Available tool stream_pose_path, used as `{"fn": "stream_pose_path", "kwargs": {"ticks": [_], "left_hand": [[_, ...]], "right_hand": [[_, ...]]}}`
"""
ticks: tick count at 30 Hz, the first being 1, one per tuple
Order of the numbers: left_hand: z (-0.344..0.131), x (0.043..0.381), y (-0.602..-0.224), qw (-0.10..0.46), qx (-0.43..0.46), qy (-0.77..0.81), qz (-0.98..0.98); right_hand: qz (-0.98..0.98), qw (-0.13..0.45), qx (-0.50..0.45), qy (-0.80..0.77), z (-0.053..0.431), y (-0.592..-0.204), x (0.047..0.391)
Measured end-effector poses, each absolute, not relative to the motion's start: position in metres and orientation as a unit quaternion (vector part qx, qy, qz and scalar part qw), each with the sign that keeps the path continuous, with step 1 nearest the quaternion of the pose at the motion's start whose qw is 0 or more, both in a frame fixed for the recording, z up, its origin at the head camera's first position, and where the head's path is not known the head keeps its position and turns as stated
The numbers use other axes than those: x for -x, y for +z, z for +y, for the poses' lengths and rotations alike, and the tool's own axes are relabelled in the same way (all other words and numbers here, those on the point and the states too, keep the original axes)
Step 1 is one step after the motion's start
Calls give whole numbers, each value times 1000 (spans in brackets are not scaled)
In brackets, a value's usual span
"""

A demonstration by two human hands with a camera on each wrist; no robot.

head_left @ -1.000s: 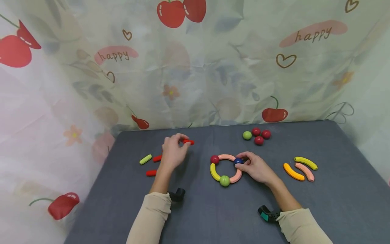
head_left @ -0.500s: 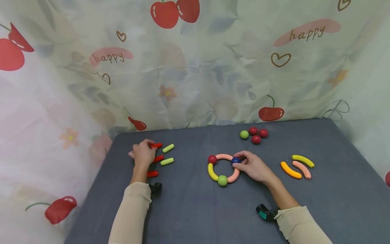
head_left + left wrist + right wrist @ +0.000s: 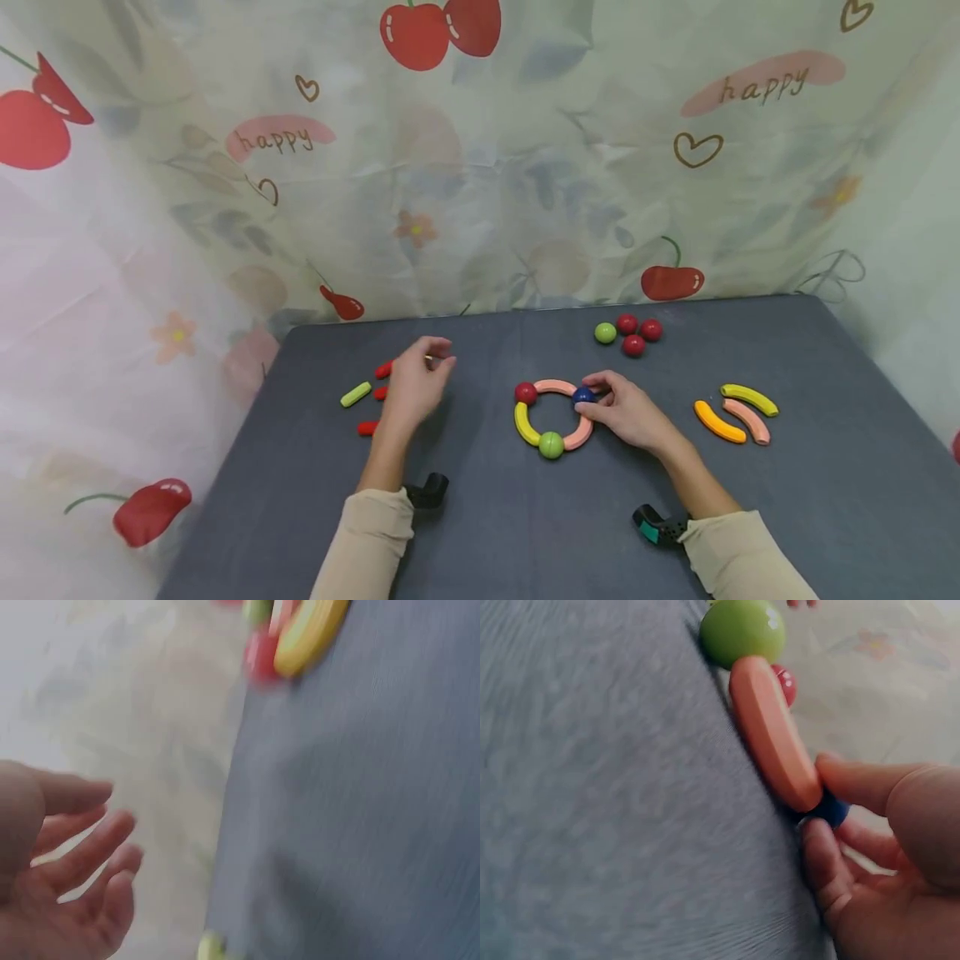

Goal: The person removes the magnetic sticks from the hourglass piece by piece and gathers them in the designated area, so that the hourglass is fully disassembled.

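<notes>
A ring of beads and curved pieces lies mid-table: a red ball (image 3: pixel 526 392), a blue ball (image 3: pixel 582 396), a green ball (image 3: pixel 551 445), pink curved pieces (image 3: pixel 554 387) and a yellow curved piece (image 3: pixel 525 423). My right hand (image 3: pixel 628 410) pinches the blue ball, thumb and fingers on either side of it in the right wrist view. Over the left part of the table is my left hand (image 3: pixel 418 382), its fingers loosely bent with nothing between them in the left wrist view. Beside it lie several red sticks (image 3: pixel 384 369) and a light green stick (image 3: pixel 356 394); the hand partly covers this group.
Toward the back stand a loose green ball (image 3: pixel 605 333) and several red balls (image 3: pixel 633 346). On the right lie an orange curved piece (image 3: pixel 720 422), a pink one (image 3: pixel 746 422) and a yellow one (image 3: pixel 750 400). A printed curtain (image 3: pixel 480 208) hangs behind the table.
My left hand carried a red stick leftward, let it go among the other sticks, and has moved back right. The right hand stays on the blue ball.
</notes>
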State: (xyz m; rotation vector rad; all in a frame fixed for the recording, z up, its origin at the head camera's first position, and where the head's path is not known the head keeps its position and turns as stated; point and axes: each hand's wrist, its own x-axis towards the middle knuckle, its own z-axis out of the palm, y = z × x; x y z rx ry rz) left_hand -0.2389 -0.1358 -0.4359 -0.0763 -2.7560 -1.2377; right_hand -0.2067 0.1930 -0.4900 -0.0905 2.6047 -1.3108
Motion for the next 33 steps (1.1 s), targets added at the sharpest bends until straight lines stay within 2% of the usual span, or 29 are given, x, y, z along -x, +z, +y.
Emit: {"fn": "stream_pose_path", "kwargs": {"ticks": [5,8,12,22,29,33], "left_hand": [[-87,224,-451,-27,96,-404,-909],[-71,223,-463,-68,110,-380,-916],[-59,224,-472,-105,120,-366,-917],[-50,222,-476,-108,136,-358,-917],[-48,221,-477,-105,131,-362,-917],[-48,221,-476,-105,125,-362,-918]], "right_hand": [[912,132,-4,-388,192,-477,197],[921,151,-10,-358,189,-471,191],[926,146,-16,-347,181,-470,187],[954,86,-47,-282,171,-476,187],[962,82,-41,-258,171,-469,186],[954,109,-23,-278,177,-462,186]]}}
